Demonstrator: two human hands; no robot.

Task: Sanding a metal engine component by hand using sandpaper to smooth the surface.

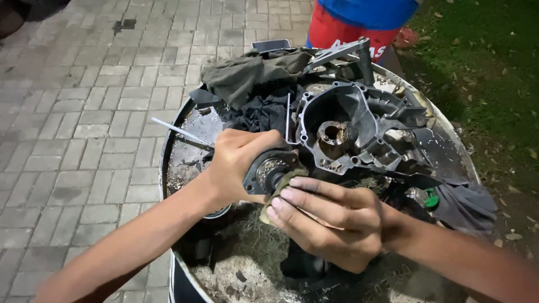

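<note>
- your left hand (238, 165) wraps tight around a round dark metal part (269, 171), palm over its left side, so the open, gritty face turns up toward you and toward the other hand.
- your right hand (328, 221) pinches a small dirty rag (283, 188) under flat fingers and presses it against the near edge of that round part; the hand is narrow, closed on the cloth, with fingertips touching the metal.
- the part sits in the air just near of the engine casing (359, 132), almost touching its near-left rim; held there, it looks steadied for wiping rather than resting on anything.
- the casing lies open side up on the drum top (171, 151), its bore with a rusty centre facing you.
- crumpled dark cloths (247, 78) pile at the far left of the drum, and a thin white rod (179, 132) pokes out left just beyond your left knuckles.
- a small green piece (431, 197) lies right of your right wrist.
- open room is scarce: the drum rim runs close under your left forearm, brick paving (73, 112) lies left, grass (483, 67) right, and a red and blue barrel (359, 22) stands far.
</note>
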